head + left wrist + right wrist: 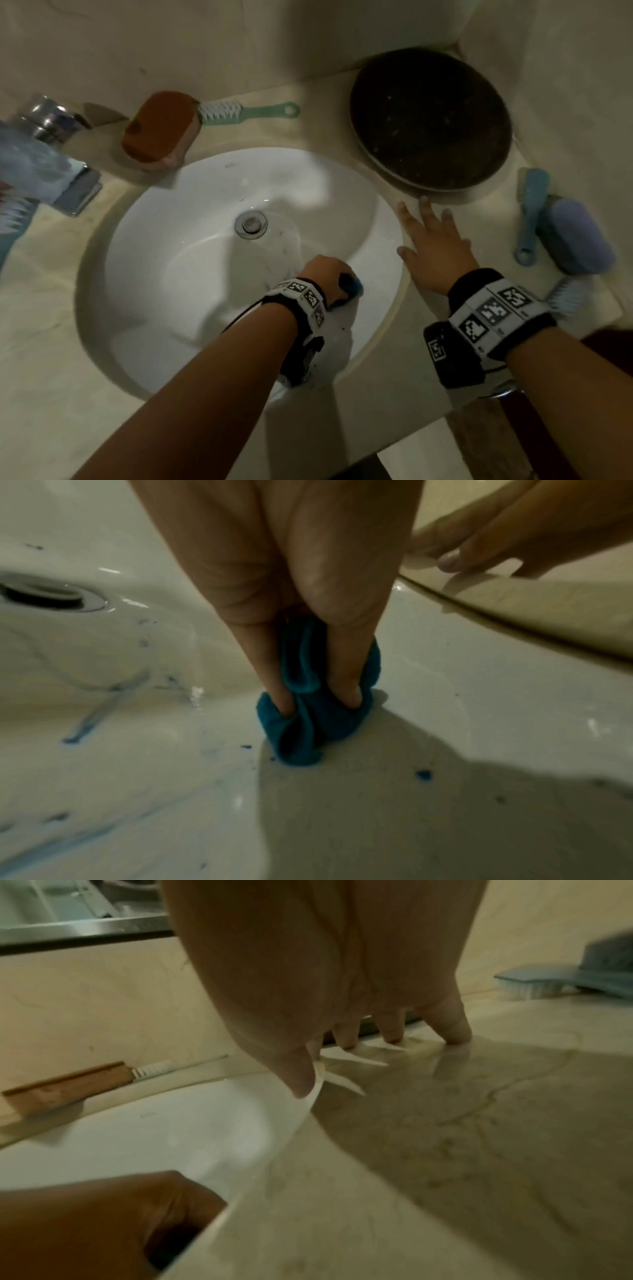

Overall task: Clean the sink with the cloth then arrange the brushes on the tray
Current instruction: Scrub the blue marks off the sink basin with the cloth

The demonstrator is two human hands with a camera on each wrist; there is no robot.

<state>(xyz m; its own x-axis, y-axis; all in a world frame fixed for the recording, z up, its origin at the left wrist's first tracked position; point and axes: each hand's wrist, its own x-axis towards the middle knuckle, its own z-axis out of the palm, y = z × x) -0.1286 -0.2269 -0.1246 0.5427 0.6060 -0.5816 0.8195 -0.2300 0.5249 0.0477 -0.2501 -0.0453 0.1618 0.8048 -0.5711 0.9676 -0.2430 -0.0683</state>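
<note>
My left hand (327, 274) is down in the white sink (164, 260), near its right wall, and grips a bunched blue cloth (308, 718) pressed against the basin. Blue smears (89, 721) and specks mark the basin near the drain (250, 223). My right hand (430, 236) rests flat with spread fingers on the counter at the sink's right rim. A dark round tray (431, 120) lies at the back right. A brown brush (159, 128) and a green-handled brush (246, 111) lie behind the sink. A blue-handled brush (531, 212) and a purple brush (579, 236) lie at the right.
A chrome tap (48, 120) stands at the back left, with a blurred blue brush (13, 212) at the left edge. Another white-bristled brush (565, 298) lies by my right wrist. Walls close in behind and to the right of the beige counter (41, 325).
</note>
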